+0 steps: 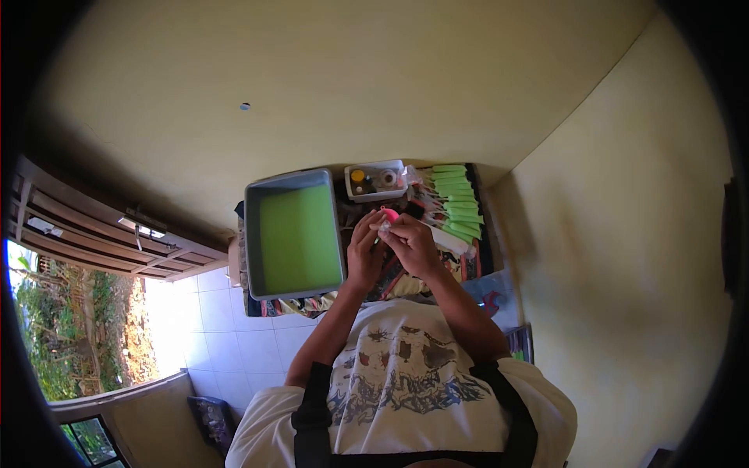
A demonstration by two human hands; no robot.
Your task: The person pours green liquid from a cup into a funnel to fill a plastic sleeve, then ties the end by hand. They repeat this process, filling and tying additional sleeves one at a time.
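Observation:
My left hand (365,243) and my right hand (415,243) meet in front of my chest, fingers closed in a pinch. Between the fingertips shows a small piece of clear plastic (385,226), which looks like a thin bag. A round pink item (391,213), perhaps a funnel, is just beyond the fingers; whether I touch it is hidden. Left of my hands stands a grey tub (334,226) with green liquid (296,234) in it. Several long plastic packets filled with green (462,209) lie in a row to the right.
A white container (376,196) at the back holds a yellow-capped jar (357,176) and a roll of tape (389,179). Clear plastic bags (410,176) lie beside it. Patterned cloth (394,287) covers the surface. Walls rise behind and at right; an open doorway (94,320) is at left.

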